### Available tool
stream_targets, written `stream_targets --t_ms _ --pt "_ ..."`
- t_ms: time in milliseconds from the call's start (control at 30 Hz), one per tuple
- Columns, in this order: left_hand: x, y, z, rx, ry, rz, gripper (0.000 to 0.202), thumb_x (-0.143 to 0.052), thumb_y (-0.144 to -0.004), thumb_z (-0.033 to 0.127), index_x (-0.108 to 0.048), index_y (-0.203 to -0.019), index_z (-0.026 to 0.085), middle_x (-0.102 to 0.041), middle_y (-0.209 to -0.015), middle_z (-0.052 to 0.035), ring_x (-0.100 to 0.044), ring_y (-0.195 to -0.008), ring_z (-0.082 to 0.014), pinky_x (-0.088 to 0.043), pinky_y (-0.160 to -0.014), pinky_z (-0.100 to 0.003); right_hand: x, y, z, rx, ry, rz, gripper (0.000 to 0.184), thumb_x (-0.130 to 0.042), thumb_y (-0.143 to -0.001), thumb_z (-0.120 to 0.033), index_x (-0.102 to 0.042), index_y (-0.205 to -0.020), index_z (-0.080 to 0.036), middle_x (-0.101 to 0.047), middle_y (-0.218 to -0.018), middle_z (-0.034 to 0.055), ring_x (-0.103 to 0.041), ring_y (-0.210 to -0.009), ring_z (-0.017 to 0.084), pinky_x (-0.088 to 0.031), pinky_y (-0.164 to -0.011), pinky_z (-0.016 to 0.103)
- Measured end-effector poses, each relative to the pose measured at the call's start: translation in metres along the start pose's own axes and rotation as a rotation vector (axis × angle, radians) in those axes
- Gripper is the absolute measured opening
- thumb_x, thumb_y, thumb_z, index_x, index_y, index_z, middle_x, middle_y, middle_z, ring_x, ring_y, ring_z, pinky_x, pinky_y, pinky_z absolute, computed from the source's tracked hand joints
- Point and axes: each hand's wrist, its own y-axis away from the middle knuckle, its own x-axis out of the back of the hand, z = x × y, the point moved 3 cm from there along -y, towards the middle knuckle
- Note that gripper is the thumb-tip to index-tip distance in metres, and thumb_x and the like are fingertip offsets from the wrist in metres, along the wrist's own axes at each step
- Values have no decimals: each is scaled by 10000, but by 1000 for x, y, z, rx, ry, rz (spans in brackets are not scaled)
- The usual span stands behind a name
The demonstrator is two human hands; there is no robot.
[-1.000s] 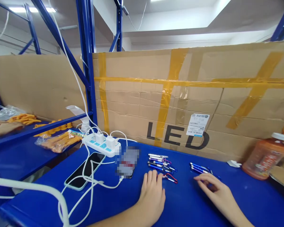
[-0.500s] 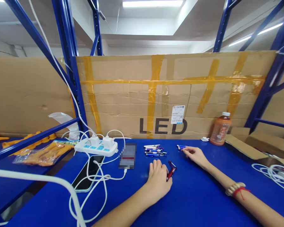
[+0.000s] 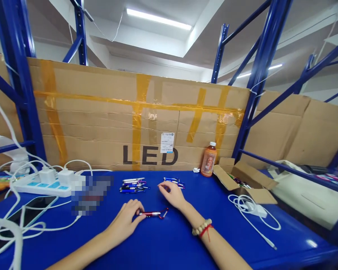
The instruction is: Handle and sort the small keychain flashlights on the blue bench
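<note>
With our left hand (image 3: 128, 214), we are clamping the left end of a red pen-shaped keychain (image 3: 152, 214) between thumb and fingers; its red carabiner (image 3: 165, 213) is pointing right, over the middle of the blue tabletop (image 3: 157, 247). Our right hand (image 3: 173, 194) is hovering just beside a small group of blue pen-shaped keychains (image 3: 174, 181); its thumb and index fingertips are sitting close together, but whether they are gripping anything, we are struggling to tell. Beyond our left hand, silver, purple and blue pen-shaped keychains (image 3: 133, 185) are lying in a row. A bottle of orange drink (image 3: 208, 161) is standing beside an open carton (image 3: 262, 196).
</note>
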Motion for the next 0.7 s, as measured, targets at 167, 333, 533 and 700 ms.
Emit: stream_targets --t_ms 167,333,533,700 --pt "-6 -19 -4 96 129 168 290 -393 -817 433 -564 -733 214 -589 -730 6 -505 -756 -171 -339 -732 -255 2 14 -31 223 21 -75 223 -452 -848 -341 -623 -954 -243 -630 -912 13 -562 -854 142 -415 -748 256" --pt "-11 -38 -5 174 148 188 372 -322 -824 445 -538 -673 182 -574 -643 4 -504 -637 -157 -360 -635 -238 -5 17 -25 277 115 -266 277 -548 -793 -370 -620 -1004 -205 -620 -957 45 -548 -891 177 -386 -761 289" --pt "-12 -39 -3 134 30 227 460 -284 -850 451 -590 -655 168 -618 -664 -25 -528 -636 -170 -359 -621 -253 -5 18 -25 281 190 -342 230 -579 -764 -341 -643 -940 -208 -642 -844 40 -555 -795 175 -361 -674 271" --pt "-13 -35 -4 140 -137 191 484 -235 -878 405 -624 -723 164 -652 -769 -71 -564 -738 -197 -385 -686 -276 -15 21 -32 282 167 -323 216 -500 -811 -272 -640 -964 -214 -650 -875 43 -559 -801 169 -366 -691 274"
